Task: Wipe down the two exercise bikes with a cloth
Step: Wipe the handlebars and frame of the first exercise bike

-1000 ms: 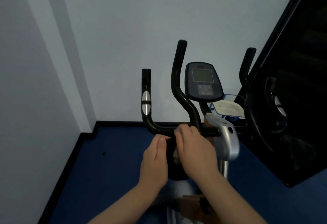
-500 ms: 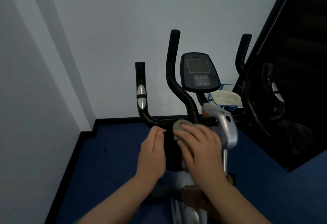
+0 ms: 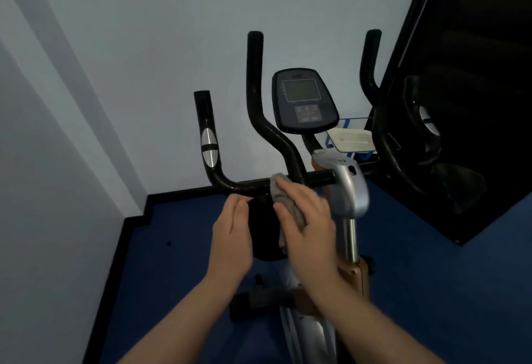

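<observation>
An exercise bike with black handlebars (image 3: 253,183) and a dark console (image 3: 303,101) stands in front of me. My right hand (image 3: 308,219) presses a grey cloth (image 3: 283,196) against the horizontal bar, just left of the silver stem (image 3: 348,188). Its fingers lie curled over the cloth. My left hand (image 3: 231,234) hovers just below the bar to the left of the cloth, fingers loosely bent, holding nothing. Whether its fingertips touch the bar cannot be told.
A light wall stands behind the bike and another on the left, meeting a blue floor (image 3: 172,263) with black skirting. A dark mirror panel (image 3: 475,104) leans at the right. A small white tray (image 3: 352,139) sits behind the console.
The view has tilted down slightly. My right hand has slid the cloth up onto the bar, showing more of it. The left hand has barely moved.
</observation>
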Tool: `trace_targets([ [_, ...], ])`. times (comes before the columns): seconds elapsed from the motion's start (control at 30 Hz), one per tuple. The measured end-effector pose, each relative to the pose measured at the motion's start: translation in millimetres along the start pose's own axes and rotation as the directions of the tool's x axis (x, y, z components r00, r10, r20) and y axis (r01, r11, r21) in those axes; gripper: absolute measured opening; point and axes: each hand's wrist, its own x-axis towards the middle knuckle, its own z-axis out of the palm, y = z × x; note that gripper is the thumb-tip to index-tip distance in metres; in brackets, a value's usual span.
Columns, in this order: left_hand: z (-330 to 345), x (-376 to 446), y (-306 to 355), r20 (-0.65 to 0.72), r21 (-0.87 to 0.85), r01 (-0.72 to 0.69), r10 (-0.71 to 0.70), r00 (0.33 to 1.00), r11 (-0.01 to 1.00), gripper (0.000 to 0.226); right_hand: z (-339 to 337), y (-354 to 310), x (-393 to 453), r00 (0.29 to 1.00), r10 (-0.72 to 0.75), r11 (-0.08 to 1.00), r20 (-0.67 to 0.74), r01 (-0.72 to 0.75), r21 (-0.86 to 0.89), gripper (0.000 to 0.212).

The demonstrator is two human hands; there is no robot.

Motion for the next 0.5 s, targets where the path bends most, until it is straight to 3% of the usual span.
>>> trace_targets([
  [0.13, 0, -1, 0, 0.01, -0.008, -0.004, 0.004, 1.0, 1.0, 0.032, 3, 3, -22, 0.991, 0.093, 0.985, -0.092, -0.078, 0.151, 0.049],
  [0.27, -3, 2, 1, 0.049, -0.004, 0.005, -0.005, 0.999, 1.0, 0.031, 11, -4, -3, 0.973, 0.167, 0.966, -0.158, -0.129, 0.224, 0.04],
  [0.5, -16, 7, 0, 0.251, -0.038, 0.003, 0.007, 0.968, 0.999, 0.03, 25, -18, -31, 0.862, 0.364, 0.901, -0.353, -0.231, 0.367, 0.043],
])
